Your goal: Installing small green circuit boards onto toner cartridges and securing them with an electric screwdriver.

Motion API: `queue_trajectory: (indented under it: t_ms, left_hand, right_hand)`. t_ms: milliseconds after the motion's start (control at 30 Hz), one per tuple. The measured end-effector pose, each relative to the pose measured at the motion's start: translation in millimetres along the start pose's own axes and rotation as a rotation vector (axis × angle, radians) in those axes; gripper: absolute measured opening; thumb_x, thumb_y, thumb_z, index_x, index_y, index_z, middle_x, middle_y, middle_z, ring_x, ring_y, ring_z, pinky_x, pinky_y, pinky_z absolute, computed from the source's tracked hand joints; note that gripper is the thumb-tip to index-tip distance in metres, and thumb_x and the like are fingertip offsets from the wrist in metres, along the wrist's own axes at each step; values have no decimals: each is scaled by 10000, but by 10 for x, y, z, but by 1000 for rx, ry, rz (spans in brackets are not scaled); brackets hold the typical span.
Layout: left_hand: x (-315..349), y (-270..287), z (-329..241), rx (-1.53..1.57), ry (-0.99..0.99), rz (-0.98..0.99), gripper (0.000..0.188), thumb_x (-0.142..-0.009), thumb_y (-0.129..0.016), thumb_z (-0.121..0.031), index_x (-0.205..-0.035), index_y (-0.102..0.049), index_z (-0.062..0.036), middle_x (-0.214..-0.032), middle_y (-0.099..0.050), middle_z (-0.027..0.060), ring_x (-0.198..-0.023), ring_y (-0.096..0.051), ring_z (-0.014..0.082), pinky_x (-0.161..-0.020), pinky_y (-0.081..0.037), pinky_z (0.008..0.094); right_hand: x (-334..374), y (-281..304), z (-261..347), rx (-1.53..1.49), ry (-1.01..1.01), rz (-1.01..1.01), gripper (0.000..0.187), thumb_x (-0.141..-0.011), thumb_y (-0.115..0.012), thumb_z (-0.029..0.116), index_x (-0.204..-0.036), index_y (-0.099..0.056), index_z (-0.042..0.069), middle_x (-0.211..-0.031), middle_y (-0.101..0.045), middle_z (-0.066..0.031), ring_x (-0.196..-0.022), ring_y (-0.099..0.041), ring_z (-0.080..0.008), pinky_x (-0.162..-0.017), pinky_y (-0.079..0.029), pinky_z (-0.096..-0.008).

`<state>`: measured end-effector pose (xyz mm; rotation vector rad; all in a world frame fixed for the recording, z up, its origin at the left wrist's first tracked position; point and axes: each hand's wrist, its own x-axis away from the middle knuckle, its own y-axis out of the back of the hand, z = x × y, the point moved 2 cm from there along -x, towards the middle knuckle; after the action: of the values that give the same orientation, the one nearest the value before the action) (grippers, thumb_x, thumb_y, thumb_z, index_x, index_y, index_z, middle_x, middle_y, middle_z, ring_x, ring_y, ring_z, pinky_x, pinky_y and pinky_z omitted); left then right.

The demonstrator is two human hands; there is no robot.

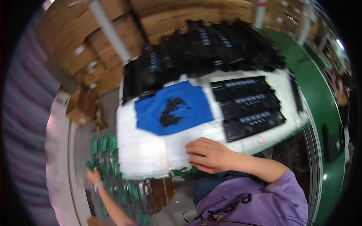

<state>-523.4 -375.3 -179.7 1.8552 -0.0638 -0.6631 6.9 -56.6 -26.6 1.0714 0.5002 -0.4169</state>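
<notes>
My left hand (93, 176) reaches down at the lower left, its fingers closed on a small green plastic-looking part (92, 164). Beneath it lie clear plastic trays (82, 152) with rows of similar green pieces (112, 143). My right hand (208, 154) rests on the near part of the white padded tabletop (147, 150). Its fingers are loosely bent and slightly apart, with nothing seen in them. Ahead of it a blue cloth (200, 103) lies flat, bearing a heap of small black pieces (172, 113). To the right lie flat black packages (249, 109) with rows of pale blue marks.
More black packages (211, 49) are piled along the table's far side. Cardboard boxes (166, 24) are stacked behind, and a carton (81, 107) stands at the left. On the right runs a green surface (301, 71) with a dark device (332, 141). A metal post (109, 32) rises at the back left.
</notes>
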Motion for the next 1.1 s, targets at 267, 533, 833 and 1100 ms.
queue_trajectory:
  t_ms: [267,533,833,1100]
  left_hand:
    - [537,1687,-1809,1089,18,41,263,-889,-551,-156,-1088,-505,10,-986,-588,76,-853,-561,170,-749,-450,302]
    - [1911,2094,-4276,1638,-165,860,522,-815,-622,-77,-1261,-371,25,-1137,-539,94,-988,-534,156,-865,-411,271]
    - [2154,1735,-5723,1837,47,1255,206,-911,-500,-141,-1091,-484,-43,-967,-576,58,-860,-558,146,-759,-483,307]
    - [2001,1251,-5870,2139,222,1427,238,-939,-434,-209,-1026,-589,-50,-955,-637,92,-867,-616,226,-728,-525,406]
  right_hand:
    - [56,83,177,-190,-6,-291,239,-720,-644,56,-945,-575,12,-981,-551,-118,-916,-557,-264,-765,-454,-347]
    - [217,414,367,-579,-344,-557,181,-775,-642,74,-907,-588,-37,-878,-599,-132,-757,-597,-255,-669,-472,-308]
    - [1297,1688,83,169,-424,-842,174,-647,-706,-26,-793,-613,-37,-720,-585,-98,-597,-557,-208,-522,-443,-269]
    - [1380,1666,-125,786,-121,-71,265,-628,-603,95,-851,-621,-49,-733,-551,-59,-738,-556,-161,-518,-361,-249]
